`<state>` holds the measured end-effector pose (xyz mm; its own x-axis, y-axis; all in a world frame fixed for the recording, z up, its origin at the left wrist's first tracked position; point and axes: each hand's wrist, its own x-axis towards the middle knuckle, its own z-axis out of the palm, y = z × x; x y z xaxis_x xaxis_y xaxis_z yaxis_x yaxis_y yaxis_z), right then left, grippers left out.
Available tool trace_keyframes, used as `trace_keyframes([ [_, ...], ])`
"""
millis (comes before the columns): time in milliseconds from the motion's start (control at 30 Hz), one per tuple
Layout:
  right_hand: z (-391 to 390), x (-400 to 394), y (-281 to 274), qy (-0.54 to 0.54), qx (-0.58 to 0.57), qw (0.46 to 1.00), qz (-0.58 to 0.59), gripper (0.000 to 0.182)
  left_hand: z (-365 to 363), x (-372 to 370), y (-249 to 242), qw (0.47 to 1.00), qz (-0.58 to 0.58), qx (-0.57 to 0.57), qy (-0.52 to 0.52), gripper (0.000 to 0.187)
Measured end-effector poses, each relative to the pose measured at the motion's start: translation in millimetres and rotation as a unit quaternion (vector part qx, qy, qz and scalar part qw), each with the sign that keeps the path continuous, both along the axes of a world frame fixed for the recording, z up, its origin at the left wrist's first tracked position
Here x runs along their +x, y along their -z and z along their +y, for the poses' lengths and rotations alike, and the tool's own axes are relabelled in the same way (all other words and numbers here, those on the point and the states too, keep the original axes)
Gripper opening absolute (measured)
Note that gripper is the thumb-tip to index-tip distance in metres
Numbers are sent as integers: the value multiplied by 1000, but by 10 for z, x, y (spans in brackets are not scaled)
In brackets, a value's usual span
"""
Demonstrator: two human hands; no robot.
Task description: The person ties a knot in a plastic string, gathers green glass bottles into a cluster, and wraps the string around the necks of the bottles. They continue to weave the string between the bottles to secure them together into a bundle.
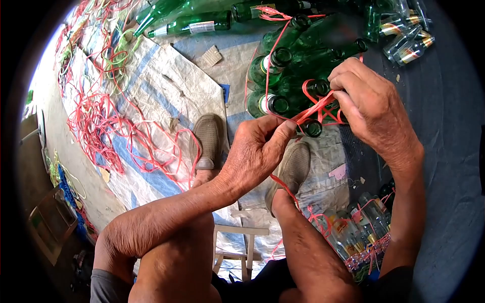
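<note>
Between my two hands a bunch of pink plastic twine [318,107] is stretched over a cluster of upright green glass bottles [278,59]. My left hand [260,144] pinches one end of it between thumb and forefinger, at the near side of the bottles. With its fingers curled together, my right hand [366,103] grips the other end to the right. Strands of the twine loop around the bottle necks and along the cluster's left side. Some bottle bodies are hidden behind the hands and the twine.
A tangled heap of pink twine [98,129] spreads over the woven sheet [172,81] on the left. More green bottles [199,23] lie at the back. Clear bottles [409,45] lie back right; others [353,232] stand near my right leg. A wooden stool [242,231] is below me.
</note>
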<state>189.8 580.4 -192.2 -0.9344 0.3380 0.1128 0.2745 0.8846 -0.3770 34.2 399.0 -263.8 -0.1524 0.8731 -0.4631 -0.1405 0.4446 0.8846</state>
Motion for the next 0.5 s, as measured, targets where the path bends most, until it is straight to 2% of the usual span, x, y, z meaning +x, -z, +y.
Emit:
trace_keyframes([
  [267, 4, -6, 7, 6, 4, 1000, 3, 14, 2, 34, -16, 999, -35, -12, -3, 35],
  [500, 33, 6, 10, 17, -3, 1000, -25, 20, 20, 14, -20, 999, -19, -29, 14, 35],
])
